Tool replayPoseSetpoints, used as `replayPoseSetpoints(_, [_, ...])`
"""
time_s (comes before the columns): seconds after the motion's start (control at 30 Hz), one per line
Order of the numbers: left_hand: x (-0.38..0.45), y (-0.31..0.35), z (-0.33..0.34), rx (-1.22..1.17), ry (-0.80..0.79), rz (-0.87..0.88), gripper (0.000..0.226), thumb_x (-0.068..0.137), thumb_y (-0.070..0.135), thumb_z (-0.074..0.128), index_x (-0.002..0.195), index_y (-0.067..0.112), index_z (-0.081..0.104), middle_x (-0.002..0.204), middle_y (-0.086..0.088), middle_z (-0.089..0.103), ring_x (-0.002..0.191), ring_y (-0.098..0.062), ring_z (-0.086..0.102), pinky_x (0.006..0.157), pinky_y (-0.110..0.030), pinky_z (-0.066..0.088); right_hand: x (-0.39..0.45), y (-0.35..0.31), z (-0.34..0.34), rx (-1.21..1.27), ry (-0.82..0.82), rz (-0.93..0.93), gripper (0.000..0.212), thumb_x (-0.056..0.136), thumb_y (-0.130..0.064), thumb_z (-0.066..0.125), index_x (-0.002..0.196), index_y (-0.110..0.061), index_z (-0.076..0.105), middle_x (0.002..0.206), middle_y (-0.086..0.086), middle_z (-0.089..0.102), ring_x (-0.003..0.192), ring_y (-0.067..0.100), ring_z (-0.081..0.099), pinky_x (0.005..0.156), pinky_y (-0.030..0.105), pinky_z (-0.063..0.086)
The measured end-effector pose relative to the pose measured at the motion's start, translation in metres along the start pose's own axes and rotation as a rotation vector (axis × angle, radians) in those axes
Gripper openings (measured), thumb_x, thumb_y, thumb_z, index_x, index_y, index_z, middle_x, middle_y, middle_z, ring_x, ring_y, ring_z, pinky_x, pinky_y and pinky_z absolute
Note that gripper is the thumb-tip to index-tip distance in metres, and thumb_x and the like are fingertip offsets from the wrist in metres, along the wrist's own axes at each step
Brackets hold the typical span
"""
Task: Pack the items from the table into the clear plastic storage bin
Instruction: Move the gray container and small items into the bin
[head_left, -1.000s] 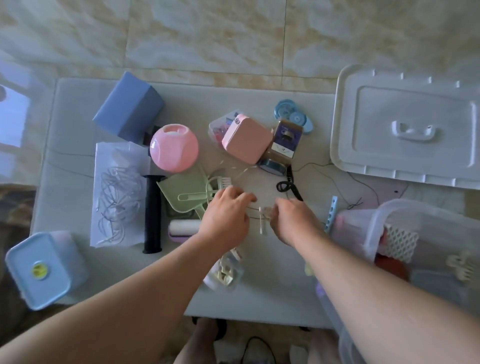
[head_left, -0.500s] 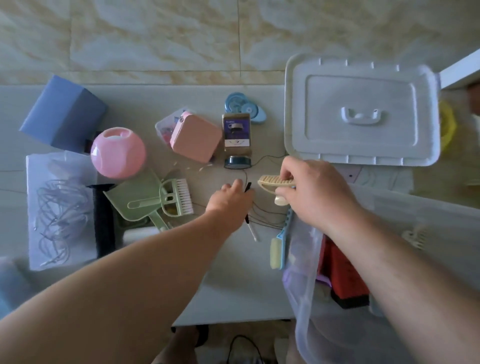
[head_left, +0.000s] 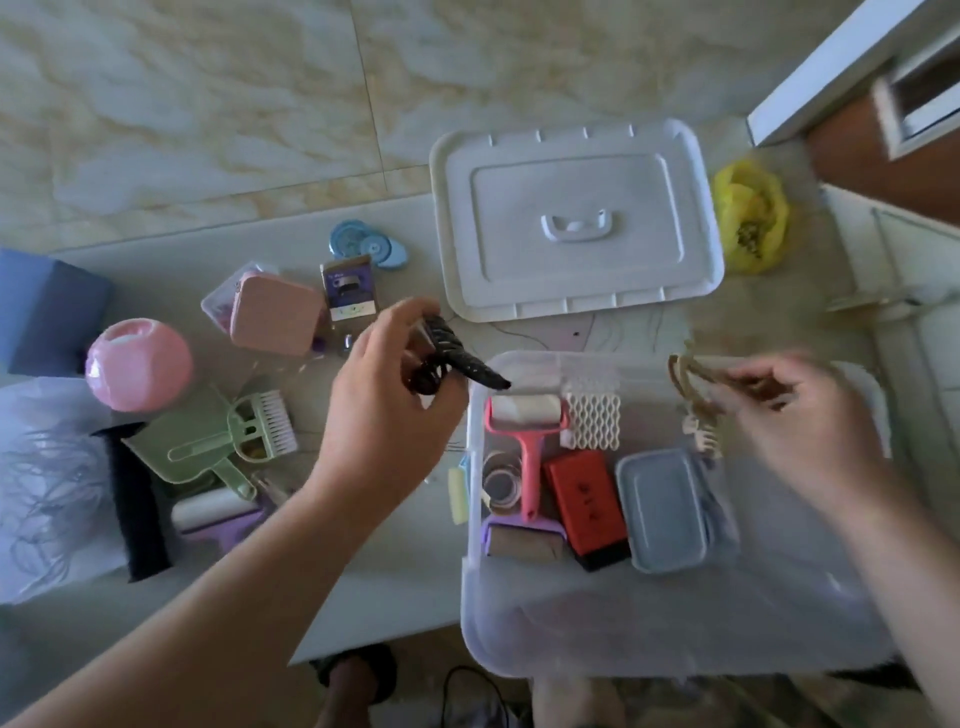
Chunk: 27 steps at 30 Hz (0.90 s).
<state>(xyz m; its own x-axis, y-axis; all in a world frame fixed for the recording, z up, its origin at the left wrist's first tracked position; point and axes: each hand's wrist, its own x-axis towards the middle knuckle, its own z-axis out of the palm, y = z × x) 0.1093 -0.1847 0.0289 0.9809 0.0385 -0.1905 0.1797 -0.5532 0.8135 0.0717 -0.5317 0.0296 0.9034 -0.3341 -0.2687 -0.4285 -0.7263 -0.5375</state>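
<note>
No readable text; markings on red box (head_left: 586, 500) and purple card (head_left: 347, 287) too blurred.

- A storage bin (head_left: 675, 639) stands at the right end of the table (head_left: 395, 587), with its lid (head_left: 574, 218) lying flat behind it.
- Inside the bin, a lint roller (head_left: 527, 441) lies at the left, a box (head_left: 589, 506) to its right, and a lidded container (head_left: 662, 506) right of that.
- The left hand (head_left: 387, 405) holds a hair claw (head_left: 457, 358) just left of the bin's rim; the right hand (head_left: 802, 421) holds a blurred clip (head_left: 696, 384) above the bin's far right part.
- On the table left of the bin lie a dustpan with brush (head_left: 218, 441), a ball (head_left: 137, 364) behind it and a square case (head_left: 275, 314) further right.
</note>
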Motion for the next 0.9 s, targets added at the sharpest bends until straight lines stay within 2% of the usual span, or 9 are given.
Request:
replayPoseSetpoints(0.07, [-0.014, 0.032, 0.025, -0.022, -0.044, 0.115, 0.057, 0.079, 0.013, 0.078, 0.128, 0.032, 0.055, 0.103, 0.011, 0.065, 0.083, -0.003, 0.061, 0.075, -0.011, 0.046, -0.001, 0.040, -0.005, -0.132, -0.030, 0.071, 0.017, 0.077, -0.030, 0.090, 0.090, -0.027, 0.079, 0.085, -0.001, 0.070, 0.079, 0.019, 0.064, 0.072, 0.030, 0.043])
replayPoseSetpoints(0.13, [-0.029, 0.045, 0.060, 0.014, -0.164, 0.205, 0.057, 0.078, 0.013, 0.080, 0.129, 0.028, 0.058, 0.104, 0.011, 0.063, 0.086, -0.002, 0.059, 0.078, -0.012, 0.047, 0.001, 0.070, 0.007, -0.205, -0.068, 0.114, 0.016, 0.077, -0.029, 0.089, 0.090, -0.023, 0.081, 0.086, 0.002, 0.068, 0.081, 0.022, 0.062, 0.075, 0.030, 0.039])
replayPoseSetpoints(0.27, [-0.049, 0.035, 0.132, 0.132, -0.421, 0.097, 0.057, 0.082, 0.023, 0.075, 0.132, 0.042, 0.057, 0.119, 0.010, 0.063, 0.098, -0.010, 0.061, 0.084, -0.034, 0.056, 0.017, 0.106, 0.055, -0.257, -0.166, 0.095, 0.012, 0.087, -0.031, 0.077, 0.096, -0.025, 0.081, 0.094, -0.001, 0.076, 0.089, 0.025, 0.068, 0.073, 0.032, 0.044])
replayPoseSetpoints(0.47, [-0.039, 0.002, 0.203, 0.251, -0.494, -0.051, 0.055, 0.087, 0.030, 0.071, 0.138, 0.042, 0.055, 0.123, 0.007, 0.061, 0.104, -0.017, 0.062, 0.084, -0.033, 0.054, 0.056, 0.117, 0.108, -0.357, -0.189, 0.085, 0.015, 0.097, -0.034, 0.064, 0.096, -0.025, 0.076, 0.096, 0.000, 0.073, 0.083, 0.026, 0.063, 0.068, 0.033, 0.041])
replayPoseSetpoints(0.6, [-0.027, -0.006, 0.233, 0.266, -0.506, -0.075, 0.058, 0.086, 0.035, 0.076, 0.135, 0.044, 0.047, 0.115, 0.008, 0.063, 0.094, -0.015, 0.065, 0.079, -0.037, 0.057, 0.061, 0.135, 0.123, -0.530, -0.335, 0.043, 0.023, 0.103, -0.037, 0.054, 0.098, -0.022, 0.072, 0.098, 0.004, 0.073, 0.093, 0.030, 0.068, 0.075, 0.035, 0.046])
replayPoseSetpoints(0.7, [-0.023, -0.005, 0.247, 0.296, -0.509, -0.101, 0.050, 0.083, 0.029, 0.078, 0.120, 0.038, 0.045, 0.102, 0.012, 0.065, 0.084, -0.012, 0.063, 0.068, -0.034, 0.053, 0.055, 0.141, 0.121, -0.424, -0.394, 0.052, 0.025, 0.102, -0.039, 0.056, 0.117, -0.028, 0.072, 0.109, 0.004, 0.075, 0.105, 0.031, 0.069, 0.082, 0.038, 0.052])
replayPoseSetpoints(0.77, [-0.024, -0.002, 0.254, 0.324, -0.519, -0.109, 0.042, 0.081, 0.028, 0.078, 0.106, 0.034, 0.045, 0.093, 0.013, 0.063, 0.080, -0.013, 0.061, 0.066, -0.033, 0.050, 0.047, 0.140, 0.108, -0.244, -0.350, 0.029, 0.036, 0.103, -0.042, 0.056, 0.136, -0.029, 0.066, 0.105, 0.003, 0.077, 0.100, 0.026, 0.071, 0.082, 0.036, 0.054])
replayPoseSetpoints(0.83, [-0.027, 0.003, 0.260, 0.324, -0.543, -0.124, 0.037, 0.082, 0.027, 0.080, 0.099, 0.029, 0.047, 0.087, 0.013, 0.063, 0.078, -0.010, 0.059, 0.064, -0.026, 0.046, 0.036, 0.135, 0.087, 0.008, -0.318, 0.046, 0.034, 0.102, -0.045, 0.059, 0.130, -0.029, 0.070, 0.095, -0.005, 0.077, 0.081, 0.012, 0.070, 0.069, 0.028, 0.051])
replayPoseSetpoints(0.9, [-0.029, 0.009, 0.267, 0.305, -0.561, -0.104, 0.034, 0.081, 0.028, 0.081, 0.095, 0.027, 0.050, 0.089, 0.012, 0.063, 0.080, -0.011, 0.059, 0.066, -0.026, 0.048, 0.022, 0.131, 0.070, 0.183, -0.397, 0.122, 0.024, 0.099, -0.047, 0.065, 0.117, -0.034, 0.074, 0.097, -0.017, 0.075, 0.080, -0.002, 0.067, 0.070, 0.024, 0.053])
